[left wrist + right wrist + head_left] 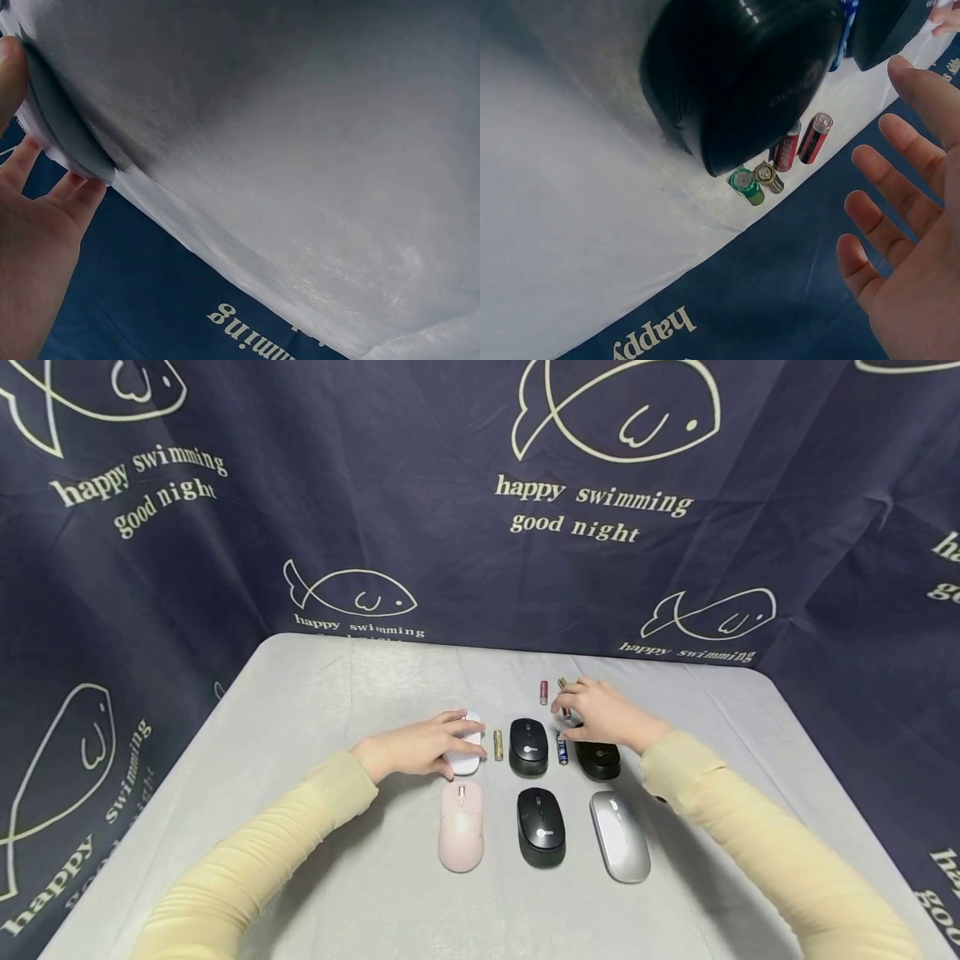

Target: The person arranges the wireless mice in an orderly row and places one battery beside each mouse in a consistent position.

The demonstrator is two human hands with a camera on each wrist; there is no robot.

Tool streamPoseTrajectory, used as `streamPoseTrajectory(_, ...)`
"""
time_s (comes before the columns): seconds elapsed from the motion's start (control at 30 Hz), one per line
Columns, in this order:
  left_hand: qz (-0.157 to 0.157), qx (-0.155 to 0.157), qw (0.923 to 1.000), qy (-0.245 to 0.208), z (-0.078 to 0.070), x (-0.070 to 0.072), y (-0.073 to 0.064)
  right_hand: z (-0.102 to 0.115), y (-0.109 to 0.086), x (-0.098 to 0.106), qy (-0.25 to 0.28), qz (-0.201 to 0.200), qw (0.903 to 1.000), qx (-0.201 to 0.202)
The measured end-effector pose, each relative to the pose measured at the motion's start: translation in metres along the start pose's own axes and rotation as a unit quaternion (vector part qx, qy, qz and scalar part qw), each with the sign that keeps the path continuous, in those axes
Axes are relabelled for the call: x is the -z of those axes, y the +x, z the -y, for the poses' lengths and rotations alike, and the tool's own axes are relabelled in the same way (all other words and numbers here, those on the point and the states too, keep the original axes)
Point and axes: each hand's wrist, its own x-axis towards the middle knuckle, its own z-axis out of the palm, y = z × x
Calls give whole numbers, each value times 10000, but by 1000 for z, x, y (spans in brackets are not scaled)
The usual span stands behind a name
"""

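My left hand (422, 747) grips a white computer mouse (467, 765) by its sides, thumb on one edge and fingers on the other. In the left wrist view the mouse's grey side (66, 120) shows between them. My right hand (609, 714), fingers spread and holding nothing, hovers over several batteries and a black mouse (600, 763), partly covering them. Near its fingertips are a red battery (566, 713) and a blue battery (562, 750). The right wrist view shows a green battery (748, 187) beside a gold battery (768, 178).
A gold battery (498, 746) lies between the white mouse and another black mouse (528, 747). Farther back is a red battery (543, 692). The front row holds a pink mouse (461, 828), a black mouse (541, 828) and a silver mouse (621, 838). A navy curtain (450, 485) hangs behind the table.
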Motion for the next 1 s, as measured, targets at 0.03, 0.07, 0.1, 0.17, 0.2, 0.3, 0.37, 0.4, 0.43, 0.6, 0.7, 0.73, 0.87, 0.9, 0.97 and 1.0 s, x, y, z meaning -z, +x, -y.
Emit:
streamPoseTrajectory(0.03,-2,10,10000,-10,0,0,0,-1,1,0,0,-3,10000,-7)
streamPoseTrajectory(0.07,-3,19,10000,-18,0,-1,0,-2,3,1,-3,-10,10000,-3)
streamPoseTrajectory(0.1,1,28,10000,-21,1,-1,0,-2,4,1,-2,-18,10000,-2)
streamPoseTrajectory(0.17,7,51,10000,-15,1,-2,0,-3,7,2,20,-31,10000,18)
streamPoseTrajectory(0.2,13,56,10000,-8,2,-2,0,-3,8,2,37,-30,10000,24)
streamPoseTrajectory(0.3,21,60,10000,15,3,-3,0,-5,12,3,16,-42,10000,59)
streamPoseTrajectory(0.37,11,55,10000,14,3,-3,0,-6,15,3,-14,-65,10000,65)
streamPoseTrajectory(0.4,9,53,10000,13,3,-4,0,-8,17,2,-30,-59,10000,41)
streamPoseTrajectory(0.43,7,50,10000,12,3,-4,0,-9,18,2,-59,-63,10000,32)
streamPoseTrajectory(0.6,12,51,10000,16,3,-3,1,-13,25,3,-104,13,9999,-57)
streamPoseTrajectory(0.7,17,61,10000,12,3,-3,1,-17,29,1,-141,-29,9999,-43)
streamPoseTrajectory(0.73,20,69,10000,9,3,-3,1,-18,30,1,-159,-59,9999,-30)
streamPoseTrajectory(0.87,9,63,10000,-3,2,-2,1,-21,34,-1,-158,-116,9998,-12)
streamPoseTrajectory(0.9,7,61,10000,-12,2,-1,0,-22,35,-2,-141,-105,9998,-32)
streamPoseTrajectory(0.97,10,62,10000,-15,1,0,1,-23,37,-2,-110,-75,9999,-75)
streamPoseTrajectory(1.0,15,64,10000,-18,1,0,1,-24,38,-3,-136,-62,9998,-97)
